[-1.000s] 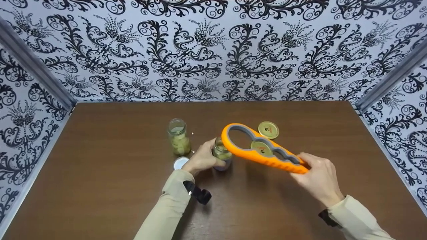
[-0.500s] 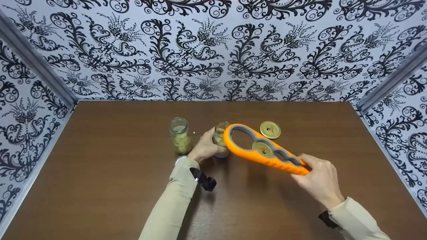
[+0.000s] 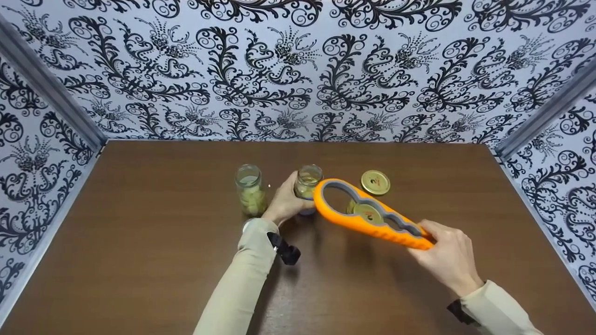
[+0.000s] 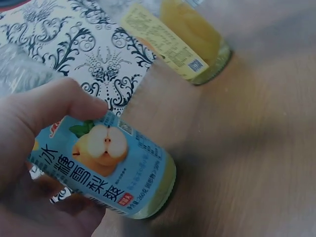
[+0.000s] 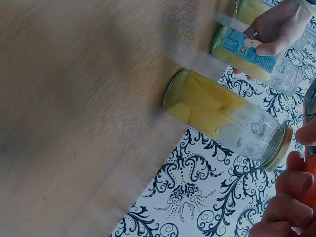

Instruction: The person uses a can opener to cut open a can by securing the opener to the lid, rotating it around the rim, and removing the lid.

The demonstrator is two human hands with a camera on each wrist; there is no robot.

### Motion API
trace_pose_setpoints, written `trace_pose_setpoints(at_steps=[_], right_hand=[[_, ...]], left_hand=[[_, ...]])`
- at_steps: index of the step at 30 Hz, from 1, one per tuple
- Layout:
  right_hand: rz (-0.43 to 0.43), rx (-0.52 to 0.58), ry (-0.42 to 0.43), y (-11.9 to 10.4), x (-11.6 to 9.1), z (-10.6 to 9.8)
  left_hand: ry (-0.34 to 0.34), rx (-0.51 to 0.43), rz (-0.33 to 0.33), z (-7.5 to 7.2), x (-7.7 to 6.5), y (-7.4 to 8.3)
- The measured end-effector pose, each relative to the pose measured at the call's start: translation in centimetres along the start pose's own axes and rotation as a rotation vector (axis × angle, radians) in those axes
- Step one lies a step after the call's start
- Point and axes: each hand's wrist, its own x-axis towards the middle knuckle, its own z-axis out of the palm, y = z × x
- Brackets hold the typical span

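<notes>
My left hand (image 3: 285,201) grips a lidless glass jar (image 3: 308,179) with a blue pear label (image 4: 106,163), which stands on the table. My right hand (image 3: 449,253) holds the handle end of an orange jar opener (image 3: 368,227) with grey-lined openings. Through the opener, in the head view, shows the gold lid (image 3: 369,213) of a closed jar. In the right wrist view this jar (image 5: 212,108) is upright and holds yellow fruit pieces; the opener is mostly out of that view. To the left of my left hand stands another lidless jar (image 3: 252,197) of pale fruit.
A loose gold lid (image 3: 375,182) lies on the brown table (image 3: 153,242) behind the opener. A pale round lid (image 3: 247,225) is mostly hidden by my left sleeve. A patterned wall (image 3: 298,83) rises at the table's far edge.
My left hand has moved the blue-labelled jar away from me, toward the far side of the table. The opener in my right hand has shifted only slightly.
</notes>
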Motion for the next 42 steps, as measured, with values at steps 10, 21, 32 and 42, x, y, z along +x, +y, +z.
trace_pose_setpoints(at_steps=[10,21,32,42], right_hand=[[0.021,0.002,-0.008,0.2,-0.6,0.5],[0.033,-0.005,-0.029,0.3,-1.2,0.7],[0.042,-0.013,-0.046,0.4,-1.5,1.0],[-0.022,-0.001,-0.045,0.3,-1.8,1.5]], left_hand=[[0.068,0.093,0.019,-0.2,-1.5,0.8],[0.105,0.139,0.039,-0.8,-4.2,0.7],[0.102,0.153,-0.014,-1.3,-7.3,0.5],[-0.016,0.145,-0.017,-2.2,-9.4,1.0]])
